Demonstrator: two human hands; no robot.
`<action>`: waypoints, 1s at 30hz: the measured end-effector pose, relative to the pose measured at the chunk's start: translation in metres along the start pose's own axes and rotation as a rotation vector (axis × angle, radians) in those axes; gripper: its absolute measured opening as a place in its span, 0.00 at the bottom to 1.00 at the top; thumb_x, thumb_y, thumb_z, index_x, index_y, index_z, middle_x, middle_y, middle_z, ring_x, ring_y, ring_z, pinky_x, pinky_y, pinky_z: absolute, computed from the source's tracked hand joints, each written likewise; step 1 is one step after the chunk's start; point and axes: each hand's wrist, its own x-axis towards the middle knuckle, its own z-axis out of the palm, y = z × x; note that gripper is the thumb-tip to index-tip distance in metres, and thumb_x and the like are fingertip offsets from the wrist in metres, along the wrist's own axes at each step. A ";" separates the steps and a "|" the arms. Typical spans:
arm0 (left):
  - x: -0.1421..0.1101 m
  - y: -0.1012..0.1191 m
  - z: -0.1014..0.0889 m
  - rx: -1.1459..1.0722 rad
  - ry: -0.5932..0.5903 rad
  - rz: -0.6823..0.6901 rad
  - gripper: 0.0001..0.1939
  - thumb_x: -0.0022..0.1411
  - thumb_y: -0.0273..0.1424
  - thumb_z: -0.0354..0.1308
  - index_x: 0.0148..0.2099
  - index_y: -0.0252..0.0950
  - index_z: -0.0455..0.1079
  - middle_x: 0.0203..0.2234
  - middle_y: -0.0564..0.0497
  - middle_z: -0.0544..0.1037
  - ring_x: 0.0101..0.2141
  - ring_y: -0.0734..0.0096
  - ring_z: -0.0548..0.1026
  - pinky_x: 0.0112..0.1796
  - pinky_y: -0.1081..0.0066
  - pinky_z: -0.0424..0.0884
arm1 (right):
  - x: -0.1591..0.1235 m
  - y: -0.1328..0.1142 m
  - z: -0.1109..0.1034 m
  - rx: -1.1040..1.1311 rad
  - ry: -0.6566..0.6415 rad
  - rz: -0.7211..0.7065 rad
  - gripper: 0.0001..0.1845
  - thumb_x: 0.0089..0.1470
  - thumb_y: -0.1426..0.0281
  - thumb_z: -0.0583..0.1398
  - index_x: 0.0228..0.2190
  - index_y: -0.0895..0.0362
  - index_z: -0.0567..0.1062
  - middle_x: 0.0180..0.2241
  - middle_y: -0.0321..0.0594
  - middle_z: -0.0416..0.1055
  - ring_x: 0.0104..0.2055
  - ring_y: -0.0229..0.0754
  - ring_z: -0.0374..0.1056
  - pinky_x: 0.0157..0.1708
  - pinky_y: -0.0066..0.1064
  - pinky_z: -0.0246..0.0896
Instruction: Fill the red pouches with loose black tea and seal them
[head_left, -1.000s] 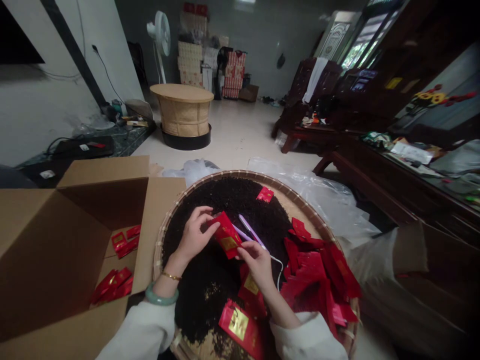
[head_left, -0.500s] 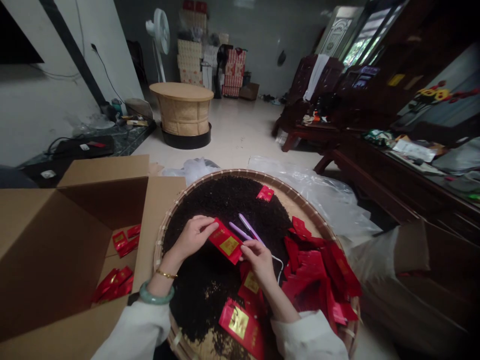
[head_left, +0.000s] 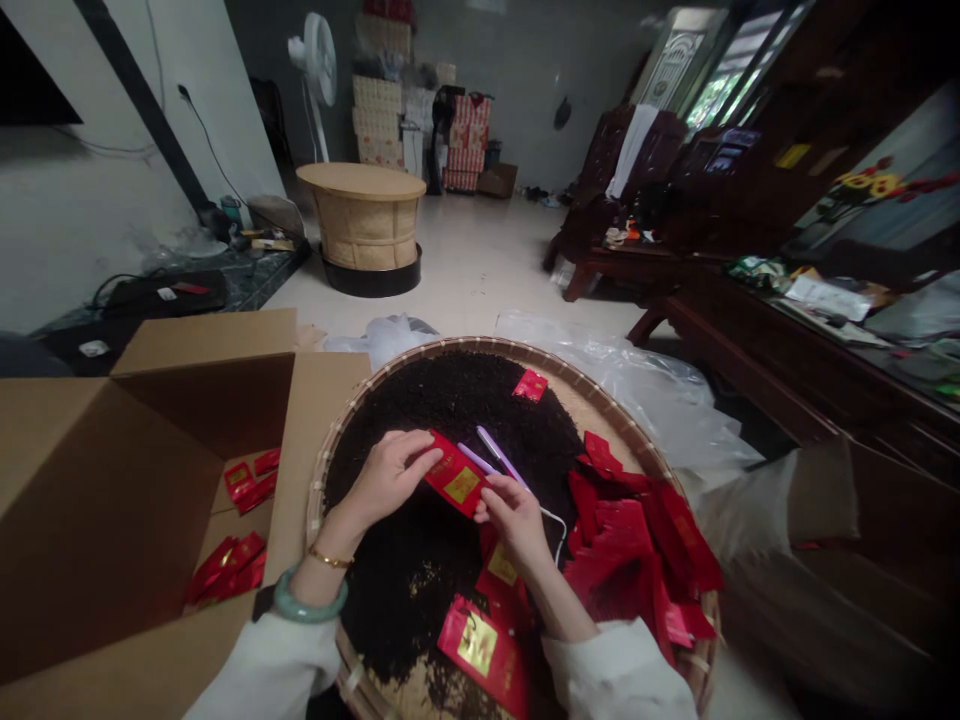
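The left hand [head_left: 394, 475] pinches 1 end of a red packet [head_left: 454, 483], and the right hand [head_left: 517, 520] pinches the other, over the middle of the round tray [head_left: 592, 387]. I think soft fingers at both ends should keep it flat without creases. In the tray's middle is 1 purple tool [head_left: 504, 458] on 1 dark heap [head_left: 442, 390]; at its far side, 1 small packet [head_left: 531, 387]; at its near side, 2 gold-label packets [head_left: 491, 655]. The red pile [head_left: 619, 545] at its right is too jumbled to count. Left of the tray is 1 box [head_left: 82, 520] with 2 bunches [head_left: 231, 568] of packets.
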 end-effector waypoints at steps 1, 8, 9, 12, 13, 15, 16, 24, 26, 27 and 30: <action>0.000 0.003 -0.001 0.058 -0.018 0.044 0.12 0.64 0.35 0.51 0.34 0.37 0.73 0.29 0.50 0.79 0.31 0.68 0.72 0.40 0.68 0.64 | -0.001 0.000 0.001 0.018 -0.011 0.026 0.21 0.34 0.61 0.71 0.29 0.57 0.73 0.19 0.31 0.71 0.20 0.36 0.68 0.22 0.29 0.68; -0.010 0.047 0.000 0.383 -0.190 0.350 0.11 0.65 0.30 0.49 0.36 0.39 0.73 0.32 0.51 0.78 0.32 0.70 0.72 0.53 0.55 0.53 | -0.005 0.000 0.001 0.070 -0.069 0.117 0.15 0.37 0.65 0.68 0.23 0.55 0.67 0.24 0.31 0.69 0.27 0.37 0.69 0.29 0.31 0.70; -0.012 0.052 0.000 0.416 -0.208 0.376 0.10 0.64 0.29 0.49 0.36 0.39 0.73 0.31 0.52 0.77 0.31 0.70 0.72 0.54 0.53 0.52 | -0.005 0.001 0.000 0.061 -0.071 0.111 0.15 0.38 0.65 0.67 0.22 0.55 0.66 0.24 0.31 0.68 0.27 0.36 0.68 0.28 0.30 0.69; -0.015 0.062 0.000 0.474 -0.244 0.404 0.08 0.62 0.27 0.52 0.35 0.39 0.73 0.30 0.53 0.76 0.31 0.68 0.70 0.53 0.51 0.52 | -0.003 0.001 0.000 0.043 -0.061 0.098 0.15 0.37 0.65 0.67 0.22 0.55 0.65 0.23 0.31 0.67 0.26 0.36 0.66 0.24 0.26 0.65; -0.015 0.064 0.001 0.486 -0.250 0.405 0.07 0.61 0.27 0.53 0.35 0.39 0.73 0.29 0.52 0.76 0.32 0.67 0.70 0.53 0.50 0.53 | -0.003 0.001 0.000 0.046 -0.054 0.096 0.15 0.37 0.65 0.66 0.23 0.55 0.65 0.23 0.31 0.67 0.25 0.36 0.65 0.23 0.25 0.64; -0.015 0.066 0.001 0.494 -0.245 0.410 0.07 0.61 0.28 0.53 0.33 0.37 0.72 0.29 0.51 0.76 0.33 0.66 0.69 0.52 0.50 0.55 | -0.003 0.001 0.002 0.071 -0.036 0.097 0.15 0.37 0.65 0.66 0.23 0.54 0.64 0.22 0.31 0.66 0.23 0.35 0.63 0.20 0.24 0.61; -0.015 0.067 0.001 0.484 -0.230 0.422 0.07 0.61 0.28 0.53 0.33 0.37 0.72 0.30 0.50 0.76 0.34 0.65 0.69 0.52 0.50 0.56 | -0.003 0.002 0.002 0.090 -0.028 0.098 0.15 0.38 0.65 0.66 0.22 0.54 0.64 0.22 0.30 0.65 0.22 0.34 0.62 0.20 0.23 0.60; -0.016 0.057 0.004 0.195 0.020 0.500 0.14 0.56 0.30 0.60 0.46 0.38 0.69 0.48 0.41 0.71 0.51 0.54 0.65 0.51 0.51 0.63 | -0.001 0.005 -0.005 0.155 0.034 -0.009 0.12 0.40 0.65 0.64 0.22 0.54 0.64 0.27 0.32 0.70 0.25 0.35 0.65 0.25 0.26 0.63; -0.017 0.048 0.009 0.093 0.050 0.441 0.31 0.53 0.36 0.64 0.56 0.35 0.59 0.54 0.35 0.65 0.55 0.51 0.63 0.51 0.50 0.63 | -0.001 0.003 -0.006 0.155 0.007 -0.043 0.12 0.40 0.67 0.63 0.21 0.54 0.64 0.29 0.33 0.71 0.26 0.36 0.65 0.27 0.27 0.64; -0.016 0.043 0.012 0.062 0.045 0.418 0.38 0.51 0.38 0.65 0.60 0.34 0.54 0.55 0.33 0.64 0.56 0.50 0.62 0.52 0.49 0.63 | -0.001 0.002 -0.006 0.158 -0.007 -0.060 0.11 0.40 0.67 0.63 0.21 0.55 0.64 0.29 0.33 0.71 0.26 0.36 0.65 0.27 0.27 0.63; -0.015 0.031 0.021 -0.005 -0.025 0.411 0.40 0.52 0.39 0.65 0.62 0.35 0.54 0.52 0.36 0.70 0.54 0.51 0.66 0.52 0.49 0.64 | -0.002 0.001 -0.005 0.168 -0.039 -0.091 0.12 0.40 0.69 0.64 0.20 0.55 0.64 0.27 0.33 0.71 0.26 0.35 0.65 0.27 0.26 0.62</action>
